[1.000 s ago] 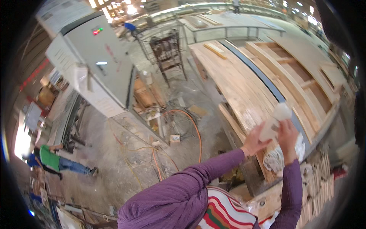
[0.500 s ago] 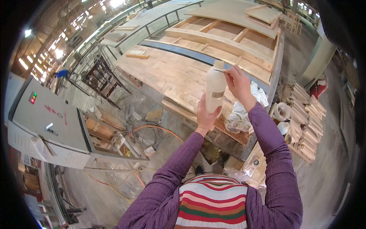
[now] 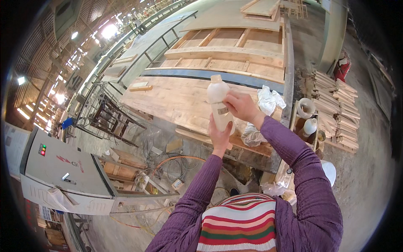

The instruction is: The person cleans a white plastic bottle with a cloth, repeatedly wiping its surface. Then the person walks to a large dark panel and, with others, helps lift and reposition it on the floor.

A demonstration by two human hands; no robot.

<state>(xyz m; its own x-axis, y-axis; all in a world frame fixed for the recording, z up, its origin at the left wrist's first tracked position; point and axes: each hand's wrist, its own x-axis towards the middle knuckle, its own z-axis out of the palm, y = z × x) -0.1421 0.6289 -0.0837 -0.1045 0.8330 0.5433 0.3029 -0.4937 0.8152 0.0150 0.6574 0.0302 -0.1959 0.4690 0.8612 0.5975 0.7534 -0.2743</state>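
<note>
Bottle [image 3: 218,109] raised above worktop [image 3: 168,99], top attached: left hand [image 3: 220,135] holds its lower body; right hand [image 3: 244,106] meets its shoulder, grip indeterminate. Handling appears incomplete.

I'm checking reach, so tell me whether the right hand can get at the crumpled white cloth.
Likely yes: nothing visible blocks the right hand from the white cloth close by, though it seems occupied at the bottle.
</note>
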